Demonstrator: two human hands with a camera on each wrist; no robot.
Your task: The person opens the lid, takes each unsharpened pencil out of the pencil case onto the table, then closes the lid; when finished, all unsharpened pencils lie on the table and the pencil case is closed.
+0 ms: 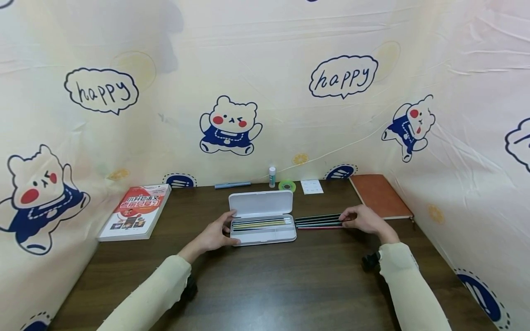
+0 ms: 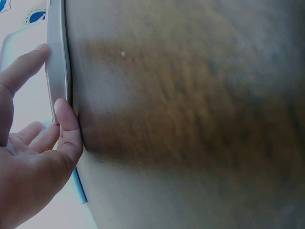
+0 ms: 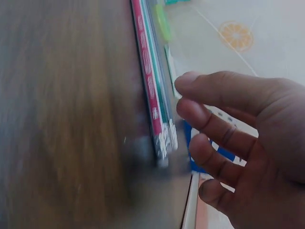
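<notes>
A white pencil case (image 1: 263, 237) lies with its lid (image 1: 261, 204) raised, several pencils (image 1: 258, 225) in its long compartment. My left hand (image 1: 216, 233) grips its left end; in the left wrist view the thumb and fingers are around the case's edge (image 2: 58, 62). Right of the case lie several dark pencils (image 1: 316, 221) and a red one (image 1: 319, 228), side by side. My right hand (image 1: 362, 219) is at their right ends. Beside the red pencil (image 3: 147, 67) in the right wrist view, its fingers are loosely bent, with nothing visible between them.
A white-and-red book (image 1: 134, 212) lies at the left, a brown notebook (image 1: 381, 195) at the right. Along the back are a blue pen (image 1: 233, 185), a glue stick (image 1: 272, 177), green tape (image 1: 287, 185) and a white card (image 1: 312, 186). Printed cloth (image 1: 285, 92) hangs behind the table.
</notes>
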